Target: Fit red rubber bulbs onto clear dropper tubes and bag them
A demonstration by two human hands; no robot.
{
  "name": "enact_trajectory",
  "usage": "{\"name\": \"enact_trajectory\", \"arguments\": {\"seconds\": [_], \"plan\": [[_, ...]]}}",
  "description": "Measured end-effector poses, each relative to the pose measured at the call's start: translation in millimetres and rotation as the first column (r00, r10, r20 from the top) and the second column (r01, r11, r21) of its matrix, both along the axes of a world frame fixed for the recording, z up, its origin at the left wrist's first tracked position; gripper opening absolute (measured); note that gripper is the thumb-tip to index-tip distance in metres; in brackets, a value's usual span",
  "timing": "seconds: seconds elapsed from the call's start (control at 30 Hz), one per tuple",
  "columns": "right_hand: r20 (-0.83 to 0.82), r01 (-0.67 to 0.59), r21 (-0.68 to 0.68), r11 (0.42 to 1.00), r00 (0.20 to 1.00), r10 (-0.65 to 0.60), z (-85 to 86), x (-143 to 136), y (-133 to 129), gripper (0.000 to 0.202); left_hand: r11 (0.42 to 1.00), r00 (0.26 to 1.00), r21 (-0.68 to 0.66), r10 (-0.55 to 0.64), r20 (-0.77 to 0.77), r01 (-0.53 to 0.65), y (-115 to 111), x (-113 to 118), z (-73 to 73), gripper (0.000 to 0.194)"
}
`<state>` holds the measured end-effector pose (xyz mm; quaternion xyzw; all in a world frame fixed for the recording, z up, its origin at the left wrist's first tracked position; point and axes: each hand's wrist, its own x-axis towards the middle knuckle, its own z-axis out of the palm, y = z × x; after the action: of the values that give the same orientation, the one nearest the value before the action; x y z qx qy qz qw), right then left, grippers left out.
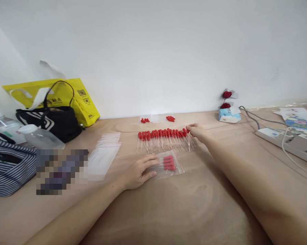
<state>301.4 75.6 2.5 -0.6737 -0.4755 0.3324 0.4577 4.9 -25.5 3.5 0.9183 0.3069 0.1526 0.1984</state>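
Note:
Several droppers with red rubber bulbs and thin clear tubes lie side by side in a row, bulbs toward the wall. At the row's right end, my right hand pinches the red bulb of one dropper; its clear tube points down toward me. My left hand has its fingers stretched out and apart, with the fingertips and thumb resting on the left side of a clear zip bag. Several droppers lie inside that bag, their red bulbs to the right.
Clear zip bags lie overlapped on the left. Near the wall are bags with red bulbs. Far left stand a yellow bag, a black bag, a plastic bottle and a striped bag. A power strip and tissue pack sit right.

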Motion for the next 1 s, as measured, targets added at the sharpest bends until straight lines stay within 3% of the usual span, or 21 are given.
{"name": "enact_trajectory", "arguments": {"seconds": [0.17, 0.33, 0.47, 0.7, 1.0], "plan": [[-0.22, 0.036, 0.132, 0.991, 0.975, -0.006, 5.1, 0, -22, 0.012, 0.994, 0.995, 0.046, -0.098, 0.019, 0.097, 1, 1, -0.1, 0.023], [-0.463, 0.103, 0.276, 0.956, 0.886, 0.038, -13.8, -17, -64, 0.021, 0.998, 0.998, 0.024, -0.059, 0.016, 0.059, 0, 1, 2.5, 0.035], [-0.51, 0.161, 0.263, 0.951, 0.86, -0.005, -22.9, -26, -78, 0.021, 0.999, 1.0, 0.024, -0.026, 0.018, 0.025, 0, 1, 2.6, 0.04], [-0.513, 0.25, 0.283, 0.926, 0.855, -0.074, -21.6, -20, -74, 0.018, 0.997, 0.998, 0.08, -0.01, 0.059, 0.005, -1, 3, 5.1, 0.037], [-0.583, 0.163, 0.245, 0.956, 0.813, 0.011, -25.5, -34, -79, 0.011, 0.999, 0.998, 0.046, 0.016, 0.059, -0.019, 0, 4, 5.1, 0.038]]}}
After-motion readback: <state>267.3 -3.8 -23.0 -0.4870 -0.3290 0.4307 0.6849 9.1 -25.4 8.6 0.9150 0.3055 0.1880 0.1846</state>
